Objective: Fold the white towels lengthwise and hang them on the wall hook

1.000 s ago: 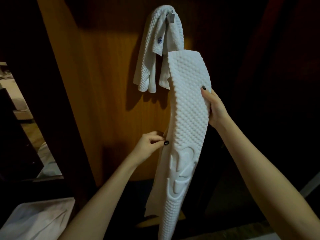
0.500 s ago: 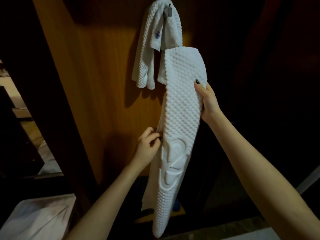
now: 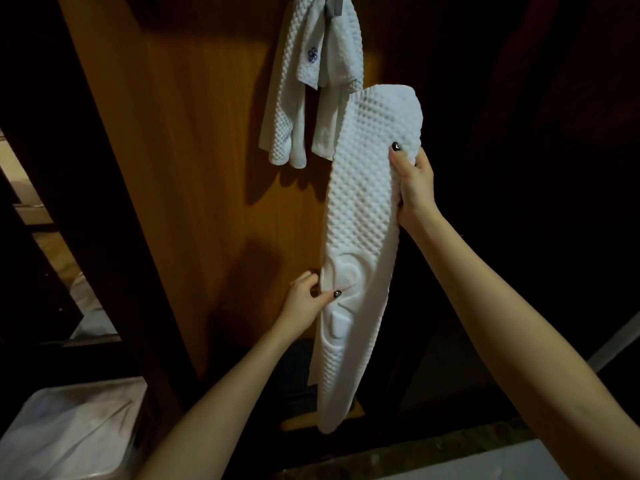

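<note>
Both hands hold one long white towel (image 3: 363,216) upright in front of a wooden wall panel (image 3: 194,168).

At the far lower left stands a bin (image 3: 69,434) lined with a pale plastic bag, and above it a dark opening shows a strip of lit floor. The orange-brown wooden wall panel comes next, with shadows of the arm and the cloth falling on it.

Low against the panel, the left hand (image 3: 304,301) pinches the left edge of the towel. Its thumb, with a dark-painted nail, lies on the front and its fingers are curled behind the cloth. The pinch sits at a smooth embossed pattern, and the fabric creases there.

Above it, a second white towel (image 3: 301,98) is draped over a grey wall hook (image 3: 335,6) at the top edge of the view. Its ends hang down in uneven lengths, and a small blue flower mark shows on one fold.

The held towel is folded into a narrow strip with a bumpy, waffle-like surface. Its rounded upper end rises just in front of the lower right end of the hung one, though I cannot tell whether the two touch. Its lower end dangles free below the left hand.

The right hand (image 3: 414,183) grips the strip's right edge higher up, thumb on the front and fingers wrapped behind. Beyond it the wall is dark, with a pale ledge (image 3: 485,465) at the lower right.
</note>
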Motion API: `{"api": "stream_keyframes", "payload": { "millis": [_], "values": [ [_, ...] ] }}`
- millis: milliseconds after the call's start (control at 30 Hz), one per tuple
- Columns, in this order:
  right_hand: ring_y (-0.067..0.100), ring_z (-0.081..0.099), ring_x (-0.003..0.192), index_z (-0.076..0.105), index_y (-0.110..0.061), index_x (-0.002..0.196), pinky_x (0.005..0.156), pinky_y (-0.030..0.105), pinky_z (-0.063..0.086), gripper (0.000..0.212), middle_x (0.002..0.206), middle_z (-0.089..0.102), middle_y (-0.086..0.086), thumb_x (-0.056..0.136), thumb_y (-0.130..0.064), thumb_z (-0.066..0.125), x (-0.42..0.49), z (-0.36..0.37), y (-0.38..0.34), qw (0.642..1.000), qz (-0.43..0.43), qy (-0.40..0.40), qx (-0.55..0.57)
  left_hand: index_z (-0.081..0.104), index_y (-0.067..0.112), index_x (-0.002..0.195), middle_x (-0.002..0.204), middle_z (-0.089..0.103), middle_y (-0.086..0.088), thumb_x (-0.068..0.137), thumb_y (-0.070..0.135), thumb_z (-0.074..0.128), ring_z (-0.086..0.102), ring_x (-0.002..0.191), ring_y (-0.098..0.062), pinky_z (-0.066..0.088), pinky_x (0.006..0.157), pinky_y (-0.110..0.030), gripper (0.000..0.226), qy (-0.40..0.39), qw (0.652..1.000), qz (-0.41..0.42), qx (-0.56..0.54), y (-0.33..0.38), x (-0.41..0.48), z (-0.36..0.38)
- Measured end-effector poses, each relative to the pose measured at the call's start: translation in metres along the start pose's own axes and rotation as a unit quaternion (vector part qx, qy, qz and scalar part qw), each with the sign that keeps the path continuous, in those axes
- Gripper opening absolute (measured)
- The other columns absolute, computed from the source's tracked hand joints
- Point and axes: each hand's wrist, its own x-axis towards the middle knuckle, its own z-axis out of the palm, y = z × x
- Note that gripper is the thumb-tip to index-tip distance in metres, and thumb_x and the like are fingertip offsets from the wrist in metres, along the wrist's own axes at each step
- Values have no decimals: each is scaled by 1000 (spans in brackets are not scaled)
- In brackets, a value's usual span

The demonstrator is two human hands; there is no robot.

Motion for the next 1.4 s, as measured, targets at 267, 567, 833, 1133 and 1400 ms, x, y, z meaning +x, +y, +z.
{"api": "stream_keyframes", "payload": {
  "millis": [267, 567, 833, 1133, 1400],
  "values": [
    [-8, 66, 80, 54, -21, 118, 62, 9, 49, 23, 94, 66, -17, 95, -15, 59, 2, -15, -2, 997, -39, 56, -44, 52, 9, 86, 85, 65, -8, 94, 17, 56, 60, 75, -18, 47, 66, -38, 12, -14, 999, 30, -20, 0, 2, -4],
    [-6, 67, 84, 52, -18, 121, 66, 12, 50, 22, 106, 64, -7, 99, -18, 55, 8, -22, -15, 993, -45, 91, -54, 52, 46, 116, 98, 58, 17, 91, 9, 57, 56, 83, 10, 46, 74, -13, 45, -11, 996, 80, -29, -10, -21, -6],
    [-2, 67, 81, 53, -23, 115, 63, 15, 52, 18, 104, 65, -6, 98, -18, 55, 12, -14, -25, 993, -40, 104, -44, 41, 44, 112, 120, 45, 24, 83, 7, 71, 40, 115, 17, 32, 92, -2, 55, -61, 994, 75, -42, -15, -29, 9],
    [18, 37, 138, 16, -26, 154, 102, 28, 41, 68, 157, 24, 7, 97, -13, 52, 10, -42, -27, 977, -35, 155, -145, 39, 44, 126, 123, 59, -4, 82, 11, 74, 64, 105, -13, 56, 80, -29, 65, -92, 975, -53, -196, -16, -11, -28],
    [14, 61, 99, 68, -14, 111, 80, 29, 54, 32, 108, 64, -1, 90, -3, 46, 35, -48, -59, 974, -16, 134, -181, 67, 15, 106, 101, 73, -8, 57, 41, 81, 70, 94, -30, 57, 79, -44, 58, -193, 971, -74, -120, 36, 65, -136]
  ]
}}
